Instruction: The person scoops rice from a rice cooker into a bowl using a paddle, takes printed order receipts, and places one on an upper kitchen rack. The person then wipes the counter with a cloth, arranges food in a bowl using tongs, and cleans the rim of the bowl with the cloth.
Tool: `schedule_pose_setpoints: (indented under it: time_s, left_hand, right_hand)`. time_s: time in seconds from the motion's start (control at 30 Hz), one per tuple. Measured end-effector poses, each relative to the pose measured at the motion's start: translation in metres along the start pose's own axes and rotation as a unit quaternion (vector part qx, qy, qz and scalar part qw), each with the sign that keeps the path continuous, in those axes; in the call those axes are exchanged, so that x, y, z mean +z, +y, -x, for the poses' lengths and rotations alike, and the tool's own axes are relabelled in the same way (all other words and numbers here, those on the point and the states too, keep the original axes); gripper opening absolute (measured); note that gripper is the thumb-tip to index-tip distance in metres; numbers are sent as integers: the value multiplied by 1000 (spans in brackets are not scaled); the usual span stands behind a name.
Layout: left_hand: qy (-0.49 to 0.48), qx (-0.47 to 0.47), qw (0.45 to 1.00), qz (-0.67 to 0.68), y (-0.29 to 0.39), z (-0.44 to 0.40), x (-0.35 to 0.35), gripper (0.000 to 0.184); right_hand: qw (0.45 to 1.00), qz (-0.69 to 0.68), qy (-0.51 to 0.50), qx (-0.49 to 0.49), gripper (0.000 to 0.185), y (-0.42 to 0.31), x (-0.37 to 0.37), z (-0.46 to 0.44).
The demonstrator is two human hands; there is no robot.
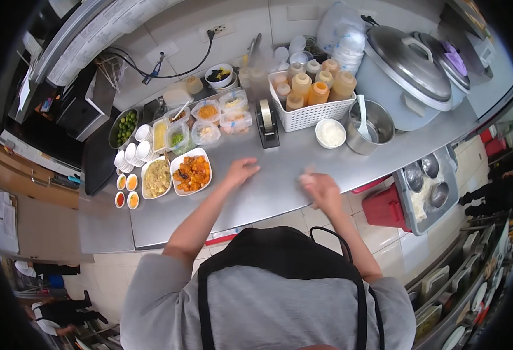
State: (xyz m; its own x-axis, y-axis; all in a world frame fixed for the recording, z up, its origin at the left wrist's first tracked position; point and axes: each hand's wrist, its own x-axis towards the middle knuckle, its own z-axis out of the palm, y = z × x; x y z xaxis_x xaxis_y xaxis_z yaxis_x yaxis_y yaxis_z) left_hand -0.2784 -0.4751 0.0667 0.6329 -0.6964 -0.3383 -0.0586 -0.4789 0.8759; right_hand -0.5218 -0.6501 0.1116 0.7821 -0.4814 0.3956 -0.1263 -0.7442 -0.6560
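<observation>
My left hand point(242, 172) is over the steel counter point(250, 204), fingers stretched out and nothing seen in them. To its left sits a white dish of orange-glazed pieces point(192, 174), beside a white dish of fried rice point(156, 178). My right hand point(322, 188) is near the counter's front edge, its fingers bent and smeared by motion, so whether it holds anything does not show. A black tape dispenser point(267, 124) stands beyond my hands. A white bowl of rice point(330, 133) and a metal pot with a white-handled utensil point(371, 127) stand past my right hand.
Small sauce cups point(120, 200) and stacked white cups point(131, 154) line the left side. Bagged ingredients point(207, 111) stand behind the dishes. A white basket point(312, 116) holds squeeze bottles. Large lidded cookers point(408, 64) fill the back right. A grey bin point(428, 192) with metal bowls is below the right edge.
</observation>
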Motion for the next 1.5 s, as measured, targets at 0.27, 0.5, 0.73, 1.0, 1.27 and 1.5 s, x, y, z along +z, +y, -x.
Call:
schedule_pose_setpoints:
  time_s: [0.27, 0.5, 0.73, 1.0, 1.27, 1.5]
  left_hand:
    - [-22, -51, 991, 118, -30, 105, -11, 35]
    - [28, -108, 984, 137, -50, 139, -28, 35]
    - [-2, -88, 988, 126, -59, 145, -27, 40]
    - [-27, -67, 992, 105, -71, 153, -49, 42]
    - [-12, -33, 996, 84, -108, 188, -117, 41]
    - [64, -52, 989, 124, -156, 226, -165, 38]
  right_hand:
    - [964, 226, -116, -81, 56, 31, 88, -47]
    - [968, 249, 8, -33, 50, 70, 137, -87]
    - [986, 122, -41, -106, 43, 6, 111, -11]
    - [937, -247, -235, -79, 19, -23, 92, 14]
    - [946, 315, -62, -35, 51, -5, 105, -21]
    - [913, 255, -170, -270, 52, -113, 174, 18]
